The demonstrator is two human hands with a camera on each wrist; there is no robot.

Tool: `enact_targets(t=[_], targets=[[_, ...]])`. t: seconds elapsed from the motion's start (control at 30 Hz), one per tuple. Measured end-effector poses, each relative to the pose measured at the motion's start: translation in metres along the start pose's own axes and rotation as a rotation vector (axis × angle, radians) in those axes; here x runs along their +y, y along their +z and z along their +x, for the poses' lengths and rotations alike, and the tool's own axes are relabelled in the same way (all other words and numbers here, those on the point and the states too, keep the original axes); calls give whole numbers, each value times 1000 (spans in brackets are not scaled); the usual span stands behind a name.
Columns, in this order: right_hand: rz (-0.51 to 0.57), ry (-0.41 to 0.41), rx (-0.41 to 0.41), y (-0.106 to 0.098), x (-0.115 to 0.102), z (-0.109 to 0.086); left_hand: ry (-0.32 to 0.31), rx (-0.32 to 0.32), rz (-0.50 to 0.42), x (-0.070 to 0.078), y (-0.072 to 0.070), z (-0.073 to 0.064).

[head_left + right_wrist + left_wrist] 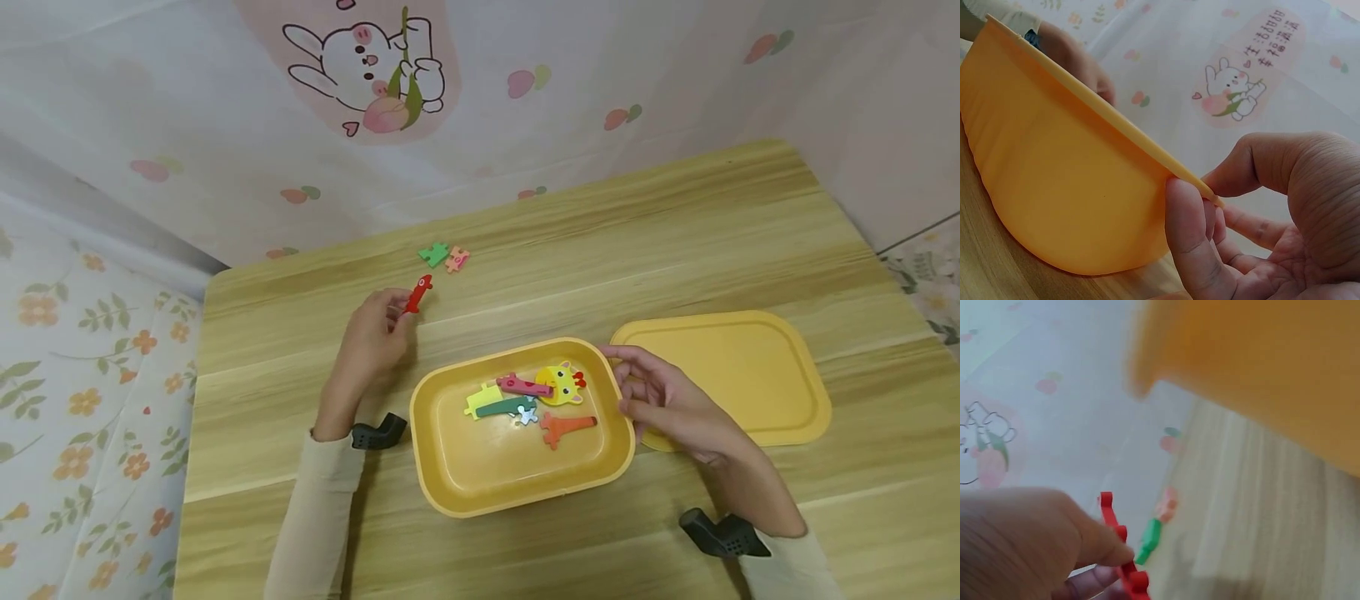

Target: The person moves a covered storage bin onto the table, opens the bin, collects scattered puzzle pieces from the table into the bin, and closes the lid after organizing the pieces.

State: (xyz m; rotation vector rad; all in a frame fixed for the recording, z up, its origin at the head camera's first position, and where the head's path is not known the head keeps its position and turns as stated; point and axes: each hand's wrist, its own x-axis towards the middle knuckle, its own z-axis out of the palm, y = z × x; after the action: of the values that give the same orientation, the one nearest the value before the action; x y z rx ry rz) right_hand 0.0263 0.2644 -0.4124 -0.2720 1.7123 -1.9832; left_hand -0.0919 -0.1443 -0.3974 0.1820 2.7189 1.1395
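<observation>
The left hand (371,333) pinches a red puzzle piece (417,294) between thumb and fingers, lifted just above the wooden worktop (675,242), near the green piece (433,253) and the orange piece (457,260) lying side by side further back. The right hand (660,400) grips the rim of the yellow box (435,467), thumb over the edge and fingers under it, likely to steady it. More coloured pieces (528,398) lie inside, and the yellow lid (750,375) rests flat beside it
</observation>
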Motion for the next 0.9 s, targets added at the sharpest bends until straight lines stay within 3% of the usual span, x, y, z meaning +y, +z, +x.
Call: enact_targets(t=[0.33,0.63,0.9], targets=[[-2,-2,2,-1,0,-1,38,-44,-172,10,-16,-13],[9,-12,-8,-1,2,0,60,-179,-343,27,-22,-26],[35,-15,-16,0,1,1,123,-322,-381,42,-21,-39]])
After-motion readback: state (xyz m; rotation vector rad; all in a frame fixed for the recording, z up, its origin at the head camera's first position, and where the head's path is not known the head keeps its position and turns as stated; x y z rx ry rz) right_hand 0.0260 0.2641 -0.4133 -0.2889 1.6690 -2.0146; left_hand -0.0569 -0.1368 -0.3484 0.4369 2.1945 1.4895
